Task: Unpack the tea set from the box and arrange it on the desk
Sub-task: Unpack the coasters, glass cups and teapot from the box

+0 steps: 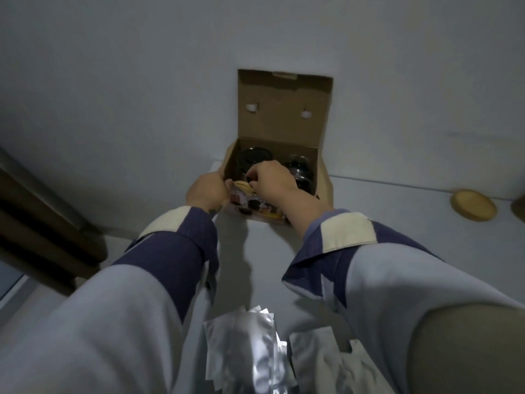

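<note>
A brown cardboard box stands at the centre of the frame on the pale bench, pushed back against the wall. Its lid is folded up and leans on the wall, showing a plain brown inside with two small punched tabs. The front panel carries a printed strip of small pictures of cups and teapots on a light ground. Inside sit two dark glass pieces: a rounded glass vessel at the left, and a second dark glass vessel at the right. Both are deep in shadow, so their exact shape is hard to make out.

The left hand grips the box's front left corner, fingers curled over the rim. The right hand reaches into the box from the front, its fingers curled and pinching a small round tan coaster at the rim; most of that disc is covered by the fingers. The right forearm hides the front right corner of the box.

Towards the right edge of the frame a round wooden coaster lies on the bench, well apart from the box. Crumpled silver foil packets lie at the bottom centre, cut off by the lower edge, between the two blue and cream sleeves.
</note>
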Tool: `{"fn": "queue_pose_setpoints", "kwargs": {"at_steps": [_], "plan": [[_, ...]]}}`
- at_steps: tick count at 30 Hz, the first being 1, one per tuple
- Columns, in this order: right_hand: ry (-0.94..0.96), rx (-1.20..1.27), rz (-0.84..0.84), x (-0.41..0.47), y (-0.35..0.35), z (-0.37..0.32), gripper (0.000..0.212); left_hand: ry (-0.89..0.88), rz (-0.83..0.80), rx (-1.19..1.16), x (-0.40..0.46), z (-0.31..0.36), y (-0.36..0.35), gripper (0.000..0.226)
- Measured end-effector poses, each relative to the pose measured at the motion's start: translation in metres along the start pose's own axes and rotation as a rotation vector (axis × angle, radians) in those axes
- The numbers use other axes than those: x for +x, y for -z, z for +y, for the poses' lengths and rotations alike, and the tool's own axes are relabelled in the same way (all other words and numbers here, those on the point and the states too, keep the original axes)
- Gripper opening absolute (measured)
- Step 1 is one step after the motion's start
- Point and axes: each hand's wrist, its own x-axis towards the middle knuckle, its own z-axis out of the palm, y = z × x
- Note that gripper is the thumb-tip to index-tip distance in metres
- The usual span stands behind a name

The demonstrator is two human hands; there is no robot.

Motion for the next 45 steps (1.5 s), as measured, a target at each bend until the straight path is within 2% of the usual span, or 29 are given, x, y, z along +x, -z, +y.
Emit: {"fn": "queue_pose_setpoints", "kwargs": {"at_steps": [5,12,18,25,31,33,35,38,40,42,45], "plan": [[-0.050,-0.170,-0.090,0.026,-0.003,-0.018,0.015,0.113,0.139,-0.043,0.012,0.003,-0.004,0.034],[-0.162,-0.195,-0.243,0.037,-0.012,-0.026,0.024,0.113,0.226,-0.162,0.009,0.003,-0.013,0.031],[-0.178,-0.139,-0.220,0.037,-0.005,-0.021,0.021,0.146,0.233,-0.198,0.009,0.006,-0.018,0.030],[-0.162,0.201,-0.159,0.025,0.044,-0.009,0.023,0.136,0.153,-0.214,0.006,0.009,-0.007,0.026],[-0.138,0.503,-0.080,-0.003,0.084,0.014,0.020,0.009,0.190,-0.532,0.002,0.039,0.024,0.028],[-0.229,0.682,-0.170,-0.016,0.094,0.031,0.026,-0.044,0.103,-0.620,0.004,0.053,0.032,0.026],[-0.333,0.969,-0.332,-0.031,0.101,0.052,0.037,-0.086,-0.026,-0.682,0.006,0.071,0.035,0.024],[-0.409,1.385,-0.455,-0.057,0.102,0.087,0.060,-0.151,-0.206,-0.650,0.001,0.106,0.030,0.027],[-0.445,1.505,-0.455,-0.075,0.099,0.108,0.063,-0.185,-0.317,-0.600,-0.004,0.128,0.018,0.026],[-0.485,1.587,-0.418,-0.093,0.096,0.130,0.056,-0.215,-0.403,-0.580,-0.011,0.151,0.005,0.025],[-0.506,1.645,-0.355,-0.121,0.095,0.166,0.048,-0.256,-0.460,-0.562,-0.017,0.186,-0.022,0.028]]}}
